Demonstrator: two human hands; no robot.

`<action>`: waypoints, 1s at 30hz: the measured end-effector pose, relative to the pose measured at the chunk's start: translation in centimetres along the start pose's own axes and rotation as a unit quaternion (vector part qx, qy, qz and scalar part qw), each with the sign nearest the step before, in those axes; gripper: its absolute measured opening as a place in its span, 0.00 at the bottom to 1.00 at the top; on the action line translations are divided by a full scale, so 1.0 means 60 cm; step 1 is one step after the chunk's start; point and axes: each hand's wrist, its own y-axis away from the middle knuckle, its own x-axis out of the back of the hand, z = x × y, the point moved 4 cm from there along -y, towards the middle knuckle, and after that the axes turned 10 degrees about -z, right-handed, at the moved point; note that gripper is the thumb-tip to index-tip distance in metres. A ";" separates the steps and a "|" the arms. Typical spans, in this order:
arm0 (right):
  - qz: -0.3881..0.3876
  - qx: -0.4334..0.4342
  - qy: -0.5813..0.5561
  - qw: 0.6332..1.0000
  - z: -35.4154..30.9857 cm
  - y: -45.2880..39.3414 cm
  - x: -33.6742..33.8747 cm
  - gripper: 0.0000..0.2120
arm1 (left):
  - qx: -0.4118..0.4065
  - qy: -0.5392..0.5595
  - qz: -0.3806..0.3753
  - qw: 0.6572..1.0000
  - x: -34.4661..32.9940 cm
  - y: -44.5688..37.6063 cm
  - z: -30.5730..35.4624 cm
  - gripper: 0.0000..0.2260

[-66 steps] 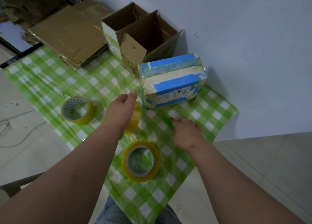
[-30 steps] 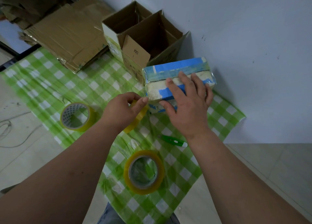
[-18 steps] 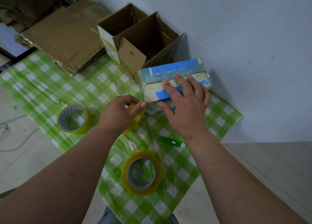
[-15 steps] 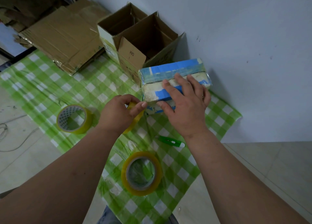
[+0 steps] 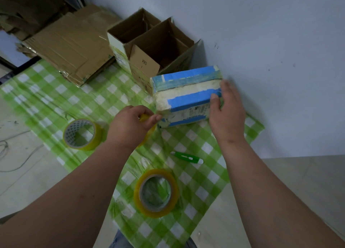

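Checked cloth [image 5: 56, 98]: three tape rolls [image 5: 158, 213], one taped box [image 5: 186, 98], two cartons [image 5: 145, 64].

The left hand [image 5: 130, 125] grips a yellow tape roll [image 5: 149, 133] and pinches at the lower left corner of a blue-taped parcel [image 5: 186, 96], which stands on a green checked cloth [image 5: 112, 98]. The blurred right hand [image 5: 226, 115] lies with nearly straight fingers against the parcel's right end. Two more tape rolls [image 5: 98, 133] [image 5: 172, 184] and a green utility knife [image 5: 186, 157] lie on the cloth. Behind the parcel stand open cartons [image 5: 160, 48], beside flattened cardboard [image 5: 69, 48].
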 end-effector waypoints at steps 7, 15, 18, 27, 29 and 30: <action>-0.021 -0.065 -0.116 0.991 0.023 -0.006 0.012 0.29 | 0.000 -0.031 0.008 1.000 0.001 0.002 0.013 0.15; -0.014 -0.030 -0.122 0.992 0.004 0.035 0.029 0.41 | 0.016 -0.047 0.018 0.999 0.018 0.006 0.014 0.13; -0.038 -0.019 -0.092 0.995 0.000 0.053 0.035 0.50 | 0.037 -0.019 0.028 0.999 0.024 0.009 0.008 0.13; -0.166 -0.018 0.035 0.985 0.015 0.053 0.017 0.49 | 0.063 0.047 0.020 0.997 0.032 0.019 0.009 0.05; -0.183 0.004 0.021 0.983 0.013 0.058 0.014 0.47 | 0.068 0.050 0.013 0.996 0.032 0.022 0.008 0.05; -0.176 0.013 0.011 0.984 0.010 0.061 0.014 0.47 | 0.068 0.052 0.014 0.996 0.033 0.023 0.008 0.05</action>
